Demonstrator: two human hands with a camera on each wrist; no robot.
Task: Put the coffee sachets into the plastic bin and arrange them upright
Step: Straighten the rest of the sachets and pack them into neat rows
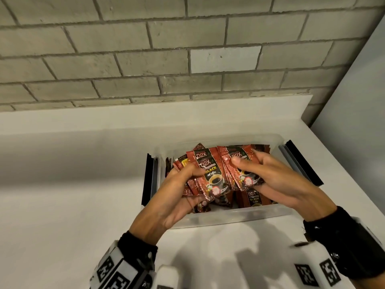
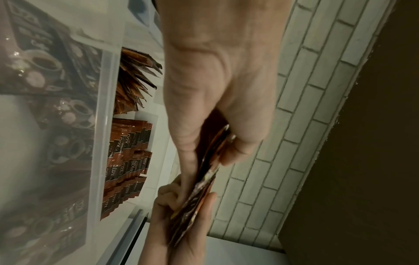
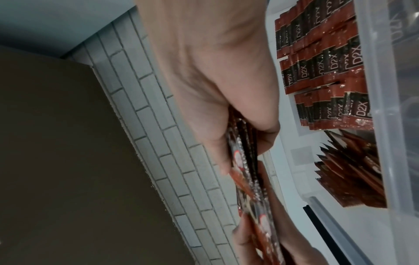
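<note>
Above the clear plastic bin [image 1: 233, 214] on the white counter [image 1: 62, 184], the left hand [image 1: 173, 197] and right hand [image 1: 277, 180] each grip a fanned bunch of red D2X coffee sachets [image 1: 212, 174], thumbs pressed on the fronts. More sachets [image 3: 322, 59] stand upright in rows inside the bin, others [image 3: 353, 172] leaning aslant beside them.
</note>
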